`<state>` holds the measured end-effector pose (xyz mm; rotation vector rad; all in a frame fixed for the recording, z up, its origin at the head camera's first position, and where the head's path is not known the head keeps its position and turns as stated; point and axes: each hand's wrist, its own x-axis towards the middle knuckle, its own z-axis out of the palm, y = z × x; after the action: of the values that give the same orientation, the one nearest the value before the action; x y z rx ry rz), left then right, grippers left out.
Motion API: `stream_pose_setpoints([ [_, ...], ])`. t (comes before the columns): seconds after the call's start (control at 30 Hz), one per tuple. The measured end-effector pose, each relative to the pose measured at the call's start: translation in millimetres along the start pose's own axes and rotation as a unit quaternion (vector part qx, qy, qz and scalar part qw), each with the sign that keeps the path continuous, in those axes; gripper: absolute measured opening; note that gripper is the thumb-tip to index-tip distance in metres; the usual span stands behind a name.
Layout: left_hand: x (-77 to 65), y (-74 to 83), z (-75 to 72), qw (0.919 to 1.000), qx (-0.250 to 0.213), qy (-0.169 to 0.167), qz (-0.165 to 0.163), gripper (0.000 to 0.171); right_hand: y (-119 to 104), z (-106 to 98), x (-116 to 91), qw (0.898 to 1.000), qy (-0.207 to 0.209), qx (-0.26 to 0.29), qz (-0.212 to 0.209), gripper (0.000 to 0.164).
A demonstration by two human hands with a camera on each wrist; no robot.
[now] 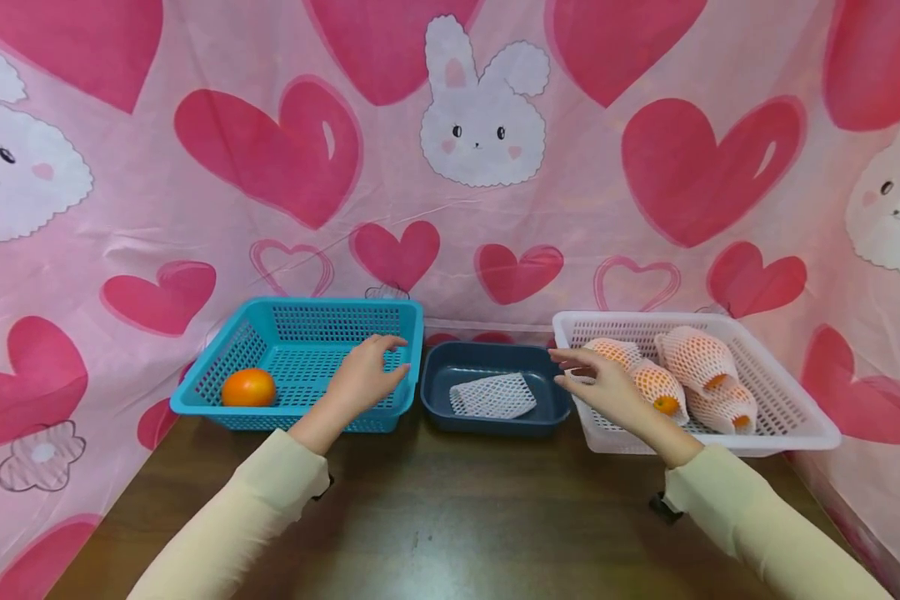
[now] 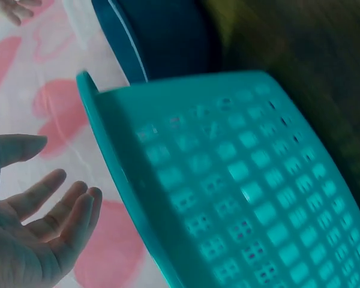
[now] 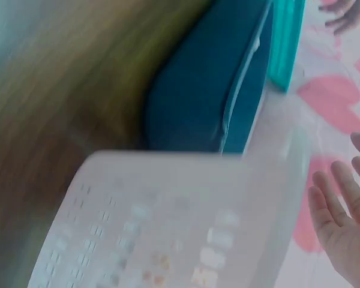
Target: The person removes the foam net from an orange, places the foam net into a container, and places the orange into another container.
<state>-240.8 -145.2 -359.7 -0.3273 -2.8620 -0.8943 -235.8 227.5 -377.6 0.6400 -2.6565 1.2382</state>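
My left hand hovers over the right part of a blue plastic basket, its fingers loosely bent around nothing. An orange fruit lies in that basket's front left corner. Above the left rim of a white basket, my right hand is held with fingers apart and no object in them. Several orange fruits in white foam nets sit in the white basket. Between the baskets, a dark blue tray holds a flattened white foam net. In the wrist views both hands appear empty.
The containers stand in a row at the back of a brown wooden table. Behind them hangs a pink cloth printed with hearts and rabbits. The tray sits close to both baskets, whose raised rims flank it.
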Motion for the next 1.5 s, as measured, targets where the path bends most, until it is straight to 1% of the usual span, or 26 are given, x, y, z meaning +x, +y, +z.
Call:
stream_pose_setpoints([
  [0.1, 2.5, 10.8, 6.5, 0.9999, -0.013, -0.003, 0.003, 0.046, 7.1, -12.9, -3.3, 0.999, 0.024, -0.025, 0.007, 0.044],
  [0.2, 5.1, 20.7, 13.0, 0.9995, -0.03, -0.008, 0.005, 0.043, 14.4, -24.4, -6.0, 0.998, 0.045, -0.039, 0.0, 0.043],
  [0.33, 7.2, 33.3, 22.4, 0.9983, -0.053, -0.018, 0.015, 0.039, 23.7, -38.8, -11.5, 0.997, 0.066, -0.045, -0.006, 0.042],
  [0.5, 8.3, 48.0, 34.9, 0.9956, -0.082, -0.038, 0.024, 0.037, 35.6, -57.7, -20.2, 0.993, 0.089, -0.073, -0.003, 0.042],
  [0.7, 8.0, 61.3, 52.1, 0.9903, -0.117, -0.067, 0.035, 0.036, 44.8, -81.4, -30.4, 0.986, 0.135, -0.098, 0.014, 0.043],
  [0.77, 7.7, 63.8, 58.2, 0.9879, -0.132, -0.073, 0.035, 0.035, 48.3, -87.9, -33.2, 0.983, 0.141, -0.112, 0.021, 0.043],
  [0.87, 8.1, 66.7, 68.8, 0.984, -0.155, -0.08, 0.036, 0.034, 55.1, -94.9, -35.7, 0.982, 0.146, -0.118, 0.03, 0.045],
  [1.0, 9.8, 70.0, 84.2, 0.9779, -0.184, -0.089, 0.043, 0.034, 65.0, -100.6, -37.2, 0.979, 0.163, -0.121, 0.027, 0.044],
  [1.13, 10.5, 75.3, 97.4, 0.9721, -0.21, -0.094, 0.043, 0.033, 72.7, -104.4, -40.5, 0.973, 0.179, -0.142, 0.025, 0.042],
  [1.23, 10.4, 80.2, 106.4, 0.9678, -0.228, -0.098, 0.04, 0.031, 77.4, -107.0, -42.7, 0.971, 0.175, -0.158, 0.028, 0.043],
  [1.33, 9.9, 86.1, 115.3, 0.9614, -0.254, -0.099, 0.035, 0.028, 82.6, -111.1, -43.1, 0.968, 0.174, -0.177, 0.032, 0.044],
  [1.5, 6.7, 96.5, 134.4, 0.9507, -0.292, -0.103, 0.022, 0.027, 89.9, -117.2, -42.5, 0.965, 0.169, -0.192, 0.061, 0.05],
])
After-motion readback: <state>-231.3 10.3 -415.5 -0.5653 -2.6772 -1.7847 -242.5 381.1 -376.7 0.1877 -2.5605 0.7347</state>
